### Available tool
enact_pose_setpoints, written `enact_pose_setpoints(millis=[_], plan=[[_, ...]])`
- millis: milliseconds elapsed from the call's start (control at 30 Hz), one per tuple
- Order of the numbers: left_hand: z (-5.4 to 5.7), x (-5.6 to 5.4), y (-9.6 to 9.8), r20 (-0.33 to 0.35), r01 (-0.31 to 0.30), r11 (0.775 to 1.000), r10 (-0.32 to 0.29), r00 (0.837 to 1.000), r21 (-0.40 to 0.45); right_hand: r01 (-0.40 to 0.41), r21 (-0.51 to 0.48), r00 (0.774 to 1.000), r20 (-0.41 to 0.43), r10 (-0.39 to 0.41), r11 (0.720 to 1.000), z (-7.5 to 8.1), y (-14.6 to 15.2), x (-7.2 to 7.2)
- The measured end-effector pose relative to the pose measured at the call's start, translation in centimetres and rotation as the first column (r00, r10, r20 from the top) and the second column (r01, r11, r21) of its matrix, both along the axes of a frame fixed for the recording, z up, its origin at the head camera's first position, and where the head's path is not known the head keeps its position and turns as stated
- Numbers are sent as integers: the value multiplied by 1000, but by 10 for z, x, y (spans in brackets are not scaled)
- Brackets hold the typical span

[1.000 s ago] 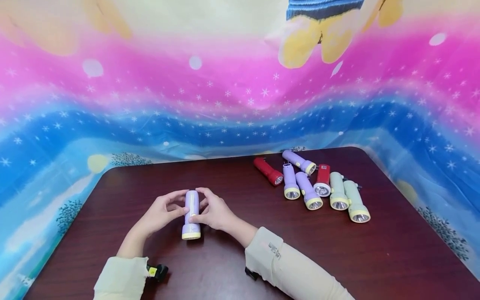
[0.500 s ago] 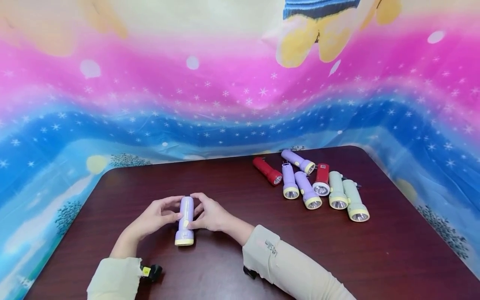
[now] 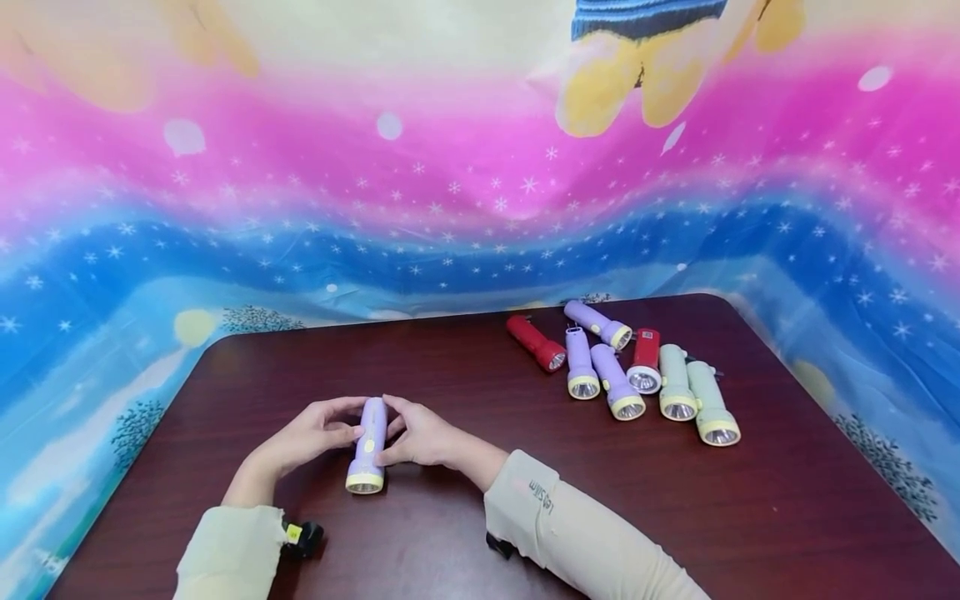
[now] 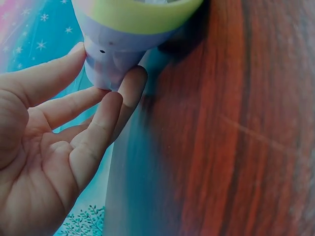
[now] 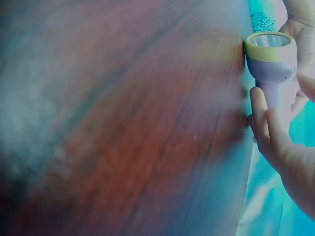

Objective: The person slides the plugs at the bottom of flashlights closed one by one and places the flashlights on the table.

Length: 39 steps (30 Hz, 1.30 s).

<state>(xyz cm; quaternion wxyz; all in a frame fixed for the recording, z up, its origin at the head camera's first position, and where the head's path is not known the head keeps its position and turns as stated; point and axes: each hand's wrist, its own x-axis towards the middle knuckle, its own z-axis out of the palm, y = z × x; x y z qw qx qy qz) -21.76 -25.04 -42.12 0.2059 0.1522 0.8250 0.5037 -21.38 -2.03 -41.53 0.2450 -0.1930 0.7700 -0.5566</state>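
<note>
Between the left hand (image 3: 311, 433) and the right hand (image 3: 425, 435), left of the middle of the table (image 3: 600, 508), is a purple flashlight (image 3: 374, 425). Both hands pinch it, one from each side, with the thumbs on the near part of the body and fingers reaching toward the far end. The wrist view of the left hand shows its thumb tip and fingertips touching opposite sides of the narrow part. The lens end, with its yellow rim (image 3: 364, 485), points toward the person, and a yellow button (image 3: 369, 447) faces up. Whether the flashlight rests on the wood or is held just above it, I cannot tell.

Behind the hands come two pale sleeves (image 3: 581, 521), with a small black device (image 3: 306, 542) at the left cuff.

Well apart, toward the far right of the table, lies a loose group with lens ends mostly toward the person: a red flashlight (image 3: 531, 338), three more purple ones (image 3: 615, 379), a red flashlight with a white head (image 3: 646, 358), and two pale green flashlights (image 3: 708, 400) side by side. Around the table hangs a pink and blue cloth (image 3: 450, 208) with white snowflakes.
</note>
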Motion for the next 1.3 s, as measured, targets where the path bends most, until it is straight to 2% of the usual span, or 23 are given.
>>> enact_pose_setpoints(millis=[167,433,633,800,933,1300], plan=[[-1,-1,0,-12,-24,999,24,1000,-30,-27,32,999,-22,28,999,-3,1,-4],[3,-1,2,-43,9,999,-10,999,-32,-54,86,998,-39,58,995,-2,5,-9],[2,0,2,-38,7,1000,-8,999,-22,-62,59,998,-16,63,996,-3,4,-9],[2,2,2,-25,-30,998,29,999,-54,-84,35,996,-6,84,996,-2,6,-7],[4,4,4,-33,-53,995,50,998,-82,-109,54,994,-19,110,993,1,13,-7],[2,5,6,-40,-52,994,49,998,-94,-135,190,974,-152,165,973,7,42,-9]])
